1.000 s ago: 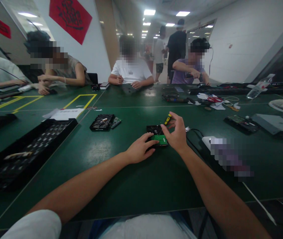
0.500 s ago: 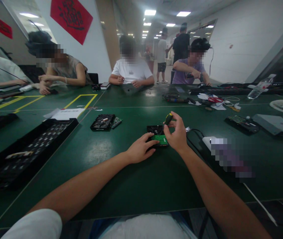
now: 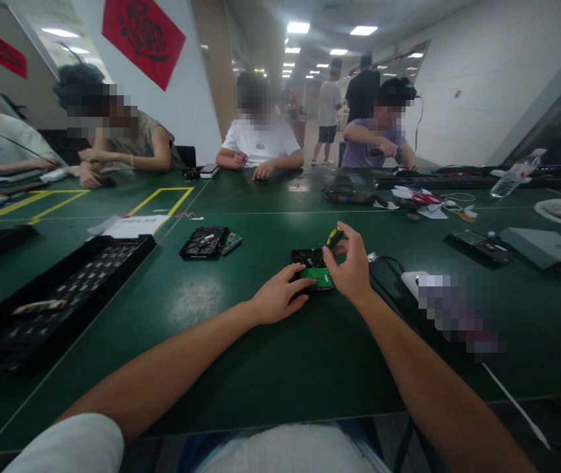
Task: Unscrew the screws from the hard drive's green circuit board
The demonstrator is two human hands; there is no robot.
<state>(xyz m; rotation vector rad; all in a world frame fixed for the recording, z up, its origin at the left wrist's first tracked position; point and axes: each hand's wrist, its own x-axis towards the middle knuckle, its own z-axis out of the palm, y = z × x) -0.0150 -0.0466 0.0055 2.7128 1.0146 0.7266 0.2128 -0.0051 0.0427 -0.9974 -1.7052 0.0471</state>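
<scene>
In front of me a black device casing (image 3: 305,255) lies on the table, with a green circuit board (image 3: 320,278) at its near side. The outstretched fingers of my left hand (image 3: 280,292) rest on the board's left part, spread apart and pressing from above. My right hand (image 3: 352,264) is closed around a yellow-and-black screwdriver (image 3: 332,237), pinched between thumb and fingers. The screwdriver leans over the device, handle up and tip pointing down toward the board. Its tip is too small to make out, partly behind my fingers.
Left stands a long black tray (image 3: 64,295); beyond it lies another black device (image 3: 203,242) beside a small circuit board (image 3: 232,244). On the right are a white power strip (image 3: 413,282), an opened device (image 3: 480,246) and a grey box (image 3: 551,246). Co-workers sit across the green table (image 3: 241,368).
The screwdriver handle has tilted slightly and my right fingers have shifted a little on it. My left hand stays on the board. Across the table, a co-worker's hand has lowered to the tabletop.
</scene>
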